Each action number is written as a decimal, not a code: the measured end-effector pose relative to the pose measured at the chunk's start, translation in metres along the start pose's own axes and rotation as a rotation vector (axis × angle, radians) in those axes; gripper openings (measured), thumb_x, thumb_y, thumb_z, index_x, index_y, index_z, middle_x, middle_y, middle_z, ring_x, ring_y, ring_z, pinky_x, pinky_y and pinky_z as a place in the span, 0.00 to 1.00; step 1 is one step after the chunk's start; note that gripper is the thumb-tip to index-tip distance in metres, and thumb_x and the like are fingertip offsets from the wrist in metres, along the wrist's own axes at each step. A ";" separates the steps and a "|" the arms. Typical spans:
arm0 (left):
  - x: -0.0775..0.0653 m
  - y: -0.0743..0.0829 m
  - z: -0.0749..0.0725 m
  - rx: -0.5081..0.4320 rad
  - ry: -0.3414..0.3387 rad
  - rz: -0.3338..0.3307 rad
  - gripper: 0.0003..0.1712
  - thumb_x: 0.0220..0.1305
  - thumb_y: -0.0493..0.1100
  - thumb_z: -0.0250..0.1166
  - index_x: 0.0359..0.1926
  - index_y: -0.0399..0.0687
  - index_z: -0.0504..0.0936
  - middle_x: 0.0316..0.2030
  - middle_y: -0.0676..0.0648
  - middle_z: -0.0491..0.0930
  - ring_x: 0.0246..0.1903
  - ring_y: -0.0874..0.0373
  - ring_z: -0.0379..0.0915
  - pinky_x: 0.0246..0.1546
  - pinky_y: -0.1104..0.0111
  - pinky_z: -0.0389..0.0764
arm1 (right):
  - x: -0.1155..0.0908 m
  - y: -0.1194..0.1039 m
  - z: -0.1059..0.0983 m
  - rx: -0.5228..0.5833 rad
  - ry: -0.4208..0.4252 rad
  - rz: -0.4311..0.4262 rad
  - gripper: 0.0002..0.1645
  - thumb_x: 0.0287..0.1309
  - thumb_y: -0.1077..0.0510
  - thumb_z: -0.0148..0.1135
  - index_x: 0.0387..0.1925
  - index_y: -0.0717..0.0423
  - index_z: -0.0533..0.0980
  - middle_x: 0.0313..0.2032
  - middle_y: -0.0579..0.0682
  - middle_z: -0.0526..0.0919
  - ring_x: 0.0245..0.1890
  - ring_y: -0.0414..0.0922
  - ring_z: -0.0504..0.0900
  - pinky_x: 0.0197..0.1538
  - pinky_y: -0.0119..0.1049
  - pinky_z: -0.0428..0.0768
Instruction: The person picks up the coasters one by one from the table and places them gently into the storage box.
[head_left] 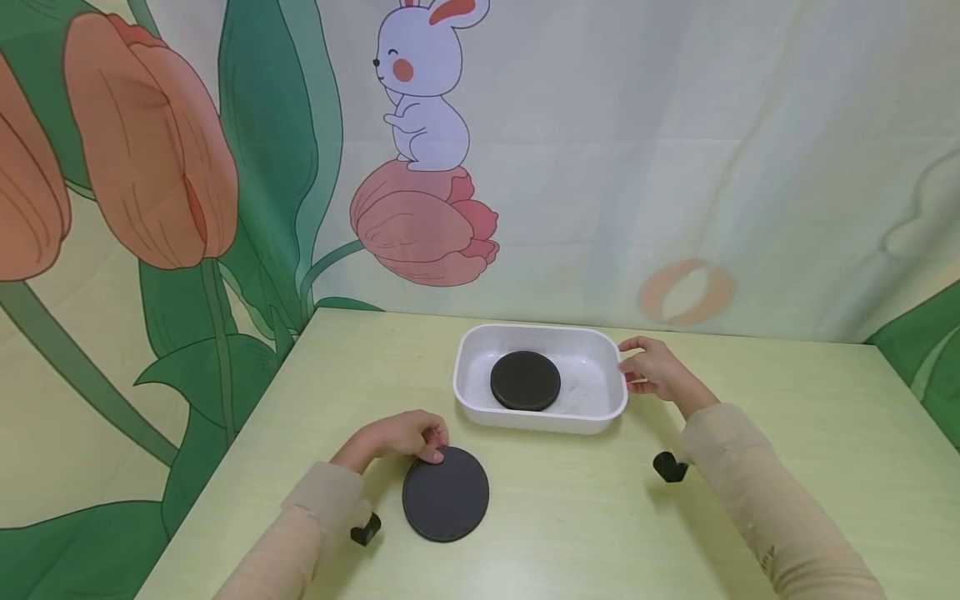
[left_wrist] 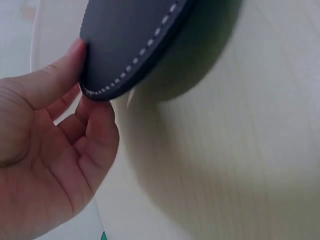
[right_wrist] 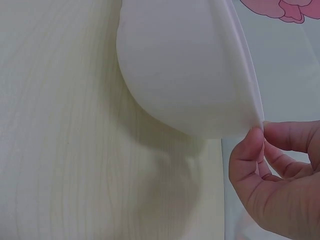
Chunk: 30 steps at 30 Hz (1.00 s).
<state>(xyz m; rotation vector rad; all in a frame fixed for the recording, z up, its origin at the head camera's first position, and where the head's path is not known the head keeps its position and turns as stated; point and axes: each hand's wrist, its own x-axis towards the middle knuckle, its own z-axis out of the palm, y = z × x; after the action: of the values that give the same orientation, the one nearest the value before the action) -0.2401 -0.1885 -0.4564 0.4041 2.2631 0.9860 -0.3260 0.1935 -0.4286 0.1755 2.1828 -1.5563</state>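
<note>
Thumb and fingers of my left hand (head_left: 401,435) pinch the edge of a round dark coaster (head_left: 446,500). White stitching runs along its rim in the left wrist view, and there it is raised over the tabletop with a shadow beneath. At the far side, a white rectangular plastic basin (head_left: 540,422) with rounded corners stands upright. Another round black coaster (head_left: 525,381) lies inside it, left of the middle. My right hand (head_left: 654,369) pinches the basin's right-hand rim between thumb and fingers, as the right wrist view (right_wrist: 280,175) also shows.
Pale wood-grain table (head_left: 570,517) lies under everything. Behind its back edge hangs a curtain (head_left: 600,167) printed with tulips and a rabbit. A small black piece (head_left: 366,529) sits by the left sleeve, and a similar black piece (head_left: 670,467) by the right sleeve.
</note>
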 end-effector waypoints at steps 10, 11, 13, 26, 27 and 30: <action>-0.005 0.004 -0.005 -0.178 -0.094 0.026 0.08 0.56 0.37 0.59 0.37 0.40 0.71 0.24 0.52 0.67 0.24 0.61 0.62 0.23 0.72 0.66 | 0.002 0.000 0.000 0.002 0.005 0.006 0.27 0.55 0.67 0.49 0.57 0.63 0.56 0.22 0.47 0.71 0.21 0.39 0.72 0.28 0.30 0.75; -0.005 0.006 -0.005 -0.191 -0.094 0.035 0.08 0.57 0.37 0.59 0.37 0.40 0.70 0.24 0.52 0.67 0.25 0.61 0.63 0.24 0.72 0.67 | 0.002 0.000 0.000 -0.001 0.005 0.006 0.27 0.55 0.67 0.49 0.57 0.63 0.56 0.23 0.47 0.72 0.21 0.39 0.72 0.28 0.30 0.75; -0.005 0.007 -0.007 -0.215 -0.090 0.052 0.09 0.57 0.38 0.59 0.37 0.40 0.70 0.25 0.52 0.67 0.25 0.61 0.63 0.25 0.72 0.67 | 0.001 0.000 0.000 -0.004 0.007 0.008 0.27 0.55 0.67 0.49 0.57 0.63 0.56 0.23 0.47 0.72 0.21 0.39 0.72 0.28 0.30 0.75; 0.002 0.030 -0.014 -0.399 0.000 0.139 0.08 0.59 0.36 0.57 0.38 0.39 0.68 0.28 0.51 0.69 0.28 0.62 0.67 0.28 0.71 0.72 | 0.001 0.000 0.000 0.004 0.003 0.011 0.27 0.55 0.68 0.49 0.57 0.64 0.56 0.24 0.49 0.72 0.21 0.39 0.72 0.28 0.31 0.75; 0.004 0.033 -0.015 -0.412 0.021 0.141 0.08 0.59 0.36 0.56 0.38 0.40 0.68 0.28 0.51 0.69 0.28 0.62 0.67 0.27 0.72 0.72 | 0.001 0.000 0.000 0.001 0.000 0.006 0.27 0.55 0.68 0.49 0.57 0.64 0.55 0.24 0.49 0.72 0.21 0.39 0.72 0.28 0.31 0.75; 0.009 0.040 -0.016 -0.448 0.087 0.142 0.07 0.60 0.35 0.56 0.39 0.40 0.67 0.28 0.51 0.68 0.27 0.61 0.66 0.27 0.72 0.72 | 0.002 0.000 0.000 0.001 0.007 0.006 0.27 0.55 0.68 0.49 0.56 0.63 0.56 0.24 0.49 0.72 0.21 0.39 0.71 0.28 0.30 0.75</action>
<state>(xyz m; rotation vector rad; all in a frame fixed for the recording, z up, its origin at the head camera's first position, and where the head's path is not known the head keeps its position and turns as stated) -0.2560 -0.1653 -0.4222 0.3310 2.0251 1.5657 -0.3274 0.1936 -0.4293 0.1881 2.1846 -1.5555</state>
